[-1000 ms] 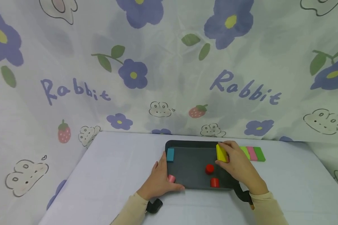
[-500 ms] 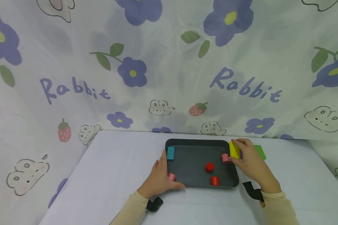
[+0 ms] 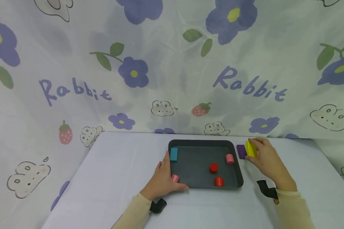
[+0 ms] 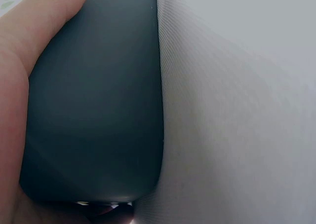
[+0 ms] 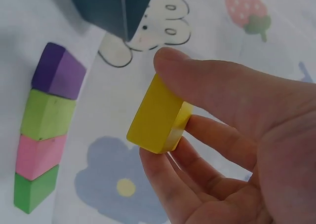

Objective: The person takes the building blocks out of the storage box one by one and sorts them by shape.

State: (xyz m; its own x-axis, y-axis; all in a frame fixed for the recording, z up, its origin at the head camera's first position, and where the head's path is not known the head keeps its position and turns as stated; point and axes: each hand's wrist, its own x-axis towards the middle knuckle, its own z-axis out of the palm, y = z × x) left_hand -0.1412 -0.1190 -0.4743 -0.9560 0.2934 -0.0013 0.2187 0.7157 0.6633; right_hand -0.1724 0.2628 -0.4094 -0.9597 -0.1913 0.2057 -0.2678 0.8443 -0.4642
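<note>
My right hand [image 3: 270, 162] pinches a yellow block [image 5: 160, 115] between thumb and fingertips, over the row of blocks right of the tray. In the right wrist view that row shows a purple block [image 5: 58, 72], a light green block [image 5: 48, 114], a pink block [image 5: 40, 156] and a green block [image 5: 34, 192], side by side. My left hand [image 3: 160, 178] rests against the near left corner of the dark grey tray [image 3: 200, 143], fingers straight along its left side and thumb along its front. The left wrist view shows the tray's outer wall [image 4: 98, 95] beside the thumb.
Inside the tray are a blue block [image 3: 174, 154] at the left, two red cylinders [image 3: 213, 168] near the front right, a pink cylinder [image 3: 230, 159] at the right and another partly behind my left hand. A patterned cloth [image 3: 166, 70] hangs behind the white table [image 3: 117, 165].
My right hand has carried the yellow block rightward, from over the tray's right end to over the row of blocks. The purple block is now uncovered. My left hand stays at the tray corner.
</note>
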